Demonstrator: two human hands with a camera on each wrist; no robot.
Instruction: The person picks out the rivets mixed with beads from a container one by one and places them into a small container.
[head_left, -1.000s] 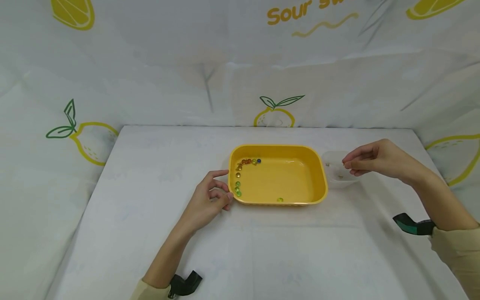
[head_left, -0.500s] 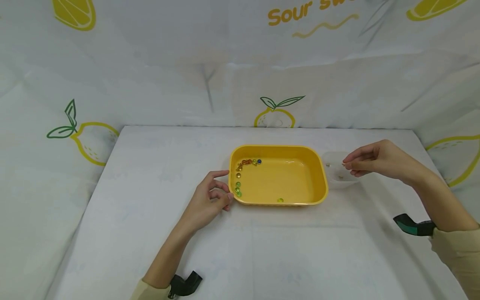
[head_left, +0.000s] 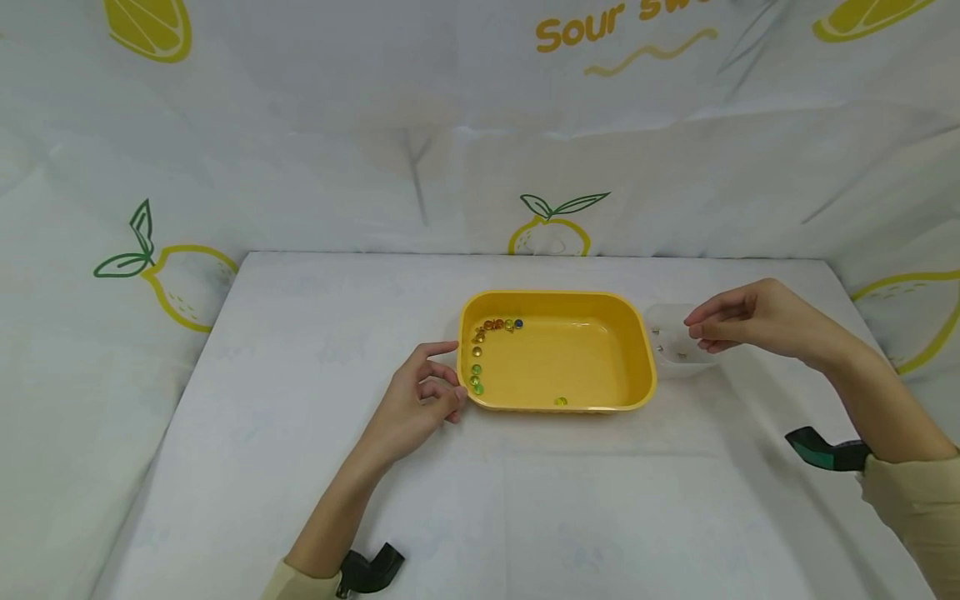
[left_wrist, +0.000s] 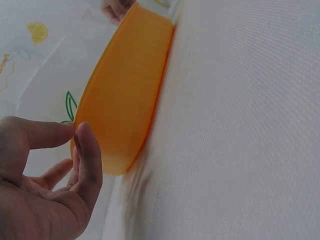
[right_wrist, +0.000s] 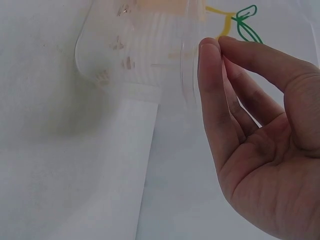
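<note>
A yellow plastic tray [head_left: 557, 350] stands mid-table. Several small glass marbles [head_left: 477, 369] in amber, green and blue line its left side and upper left corner, while a lone yellow-green marble [head_left: 561, 402] lies near its front wall. My left hand [head_left: 416, 408] holds the tray's left end; in the left wrist view its thumb and forefinger meet at the rim. Over a clear plastic container [head_left: 667, 367] right of the tray, thumb and forefinger of my right hand [head_left: 738, 321] touch at the tips, with nothing visible between them. Small brownish pieces [right_wrist: 128, 63] lie inside the container; their kind is unclear.
A white cloth covers the table [head_left: 337, 317], whose back edge meets a hanging curtain [head_left: 337, 167] printed with lemons. Black straps [head_left: 828, 450] are worn at both wrists, near the beige sleeves.
The tiny reddish-brown thing at my right fingertips is gone from them. One more small piece shows in the clear container. My left hand and the tray have stayed in place.
</note>
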